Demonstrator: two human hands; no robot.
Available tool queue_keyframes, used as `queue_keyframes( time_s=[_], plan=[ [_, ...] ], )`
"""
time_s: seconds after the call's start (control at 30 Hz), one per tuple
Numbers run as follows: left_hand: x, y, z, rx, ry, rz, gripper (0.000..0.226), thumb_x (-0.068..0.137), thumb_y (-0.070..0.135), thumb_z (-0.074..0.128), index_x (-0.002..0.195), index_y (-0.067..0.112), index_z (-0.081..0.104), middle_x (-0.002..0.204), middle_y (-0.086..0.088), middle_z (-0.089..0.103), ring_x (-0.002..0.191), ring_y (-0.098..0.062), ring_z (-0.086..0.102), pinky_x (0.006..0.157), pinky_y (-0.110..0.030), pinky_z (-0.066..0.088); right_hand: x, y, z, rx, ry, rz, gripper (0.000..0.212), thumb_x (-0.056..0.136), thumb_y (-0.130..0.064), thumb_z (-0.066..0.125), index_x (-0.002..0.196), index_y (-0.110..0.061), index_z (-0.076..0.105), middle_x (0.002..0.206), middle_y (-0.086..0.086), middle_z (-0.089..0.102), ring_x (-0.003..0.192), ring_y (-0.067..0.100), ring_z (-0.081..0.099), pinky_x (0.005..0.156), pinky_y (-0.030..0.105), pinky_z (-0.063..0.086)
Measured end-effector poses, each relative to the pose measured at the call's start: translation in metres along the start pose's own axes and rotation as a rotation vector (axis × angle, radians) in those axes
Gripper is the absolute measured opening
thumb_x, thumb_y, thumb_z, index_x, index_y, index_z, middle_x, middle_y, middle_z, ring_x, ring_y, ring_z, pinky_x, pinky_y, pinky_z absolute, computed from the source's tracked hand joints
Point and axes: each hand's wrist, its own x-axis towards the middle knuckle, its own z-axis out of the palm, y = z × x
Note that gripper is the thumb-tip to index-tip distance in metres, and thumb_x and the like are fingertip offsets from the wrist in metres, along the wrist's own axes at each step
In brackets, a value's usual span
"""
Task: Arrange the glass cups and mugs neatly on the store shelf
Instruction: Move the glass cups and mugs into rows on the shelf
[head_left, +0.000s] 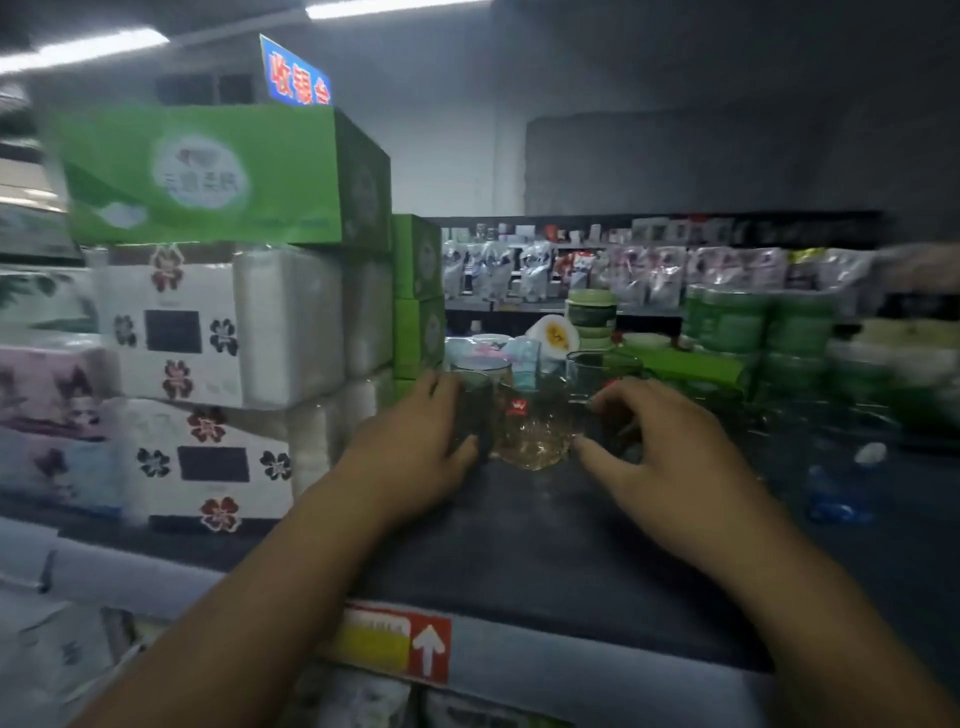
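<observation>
Both forearms reach forward, left hand (415, 452) and right hand (670, 467) with fingers curled inward.

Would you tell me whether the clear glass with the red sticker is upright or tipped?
Upright: the clear glass rests base-down on the dark shelf, with its rim on top.

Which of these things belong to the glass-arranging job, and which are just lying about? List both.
Job: left hand gripping dark glass; right hand; clear glass with red sticker; tall glass behind; shelf.
Lying about: green boxes; flowered packs; green tubs; plastic bottle.
</observation>
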Motion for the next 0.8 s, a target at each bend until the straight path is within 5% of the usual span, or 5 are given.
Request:
queue_keyframes(
  time_s=[0.27, 0.57, 0.67, 0.8],
  plan=[
    [-0.003, -0.008, 0.008, -0.214, 0.2, 0.098, 0.029, 0.096, 0.033, 0.05, 0.122, 0.023, 0.055, 0.12, -0.002, 0.052, 0.109, -0.032, 0.06, 0.086, -0.05, 0.053, 0.029, 0.009, 0.027, -0.164, -0.012, 0.132, 0.038, 0.087, -0.04, 0.072, 0.116, -0.022, 0.055, 0.112, -0.002, 0.056, 0.101, 0.018, 0.057, 0.087, 0.038, 0.051],
    [-0.019, -0.002, 0.001, -0.373, 0.439, 0.147, 0.016, 0.087, 0.029, 0.067, 0.102, 0.029, 0.064, 0.108, 0.007, 0.064, 0.099, -0.023, 0.062, 0.079, -0.04, 0.052, 0.031, 0.016, 0.043, 0.123, 0.083, 0.268, 0.032, 0.089, -0.032, 0.077, 0.111, -0.016, 0.059, 0.082, 0.002, 0.069, 0.077, 0.018, 0.069, 0.066, 0.029, 0.05],
    [-0.021, 0.002, 0.0, -0.34, 0.489, 0.201, 0.026, 0.085, 0.031, 0.067, 0.109, 0.027, 0.061, 0.126, 0.002, 0.046, 0.116, -0.027, 0.047, 0.087, -0.038, 0.045, 0.031, 0.019, 0.045, 0.137, 0.089, 0.269, 0.029, 0.089, -0.029, 0.078, 0.104, -0.017, 0.057, 0.078, 0.002, 0.067, 0.069, 0.015, 0.063, 0.062, 0.029, 0.047],
    [-0.019, -0.003, 0.005, -0.408, 0.329, 0.112, 0.044, 0.084, 0.033, 0.069, 0.124, 0.027, 0.052, 0.141, -0.002, 0.032, 0.131, -0.028, 0.033, 0.109, -0.044, 0.036, 0.031, 0.022, 0.049, 0.158, 0.056, 0.246, 0.022, 0.089, -0.025, 0.078, 0.096, -0.014, 0.06, 0.086, 0.003, 0.065, 0.075, 0.018, 0.063, 0.071, 0.034, 0.052]
  ],
)
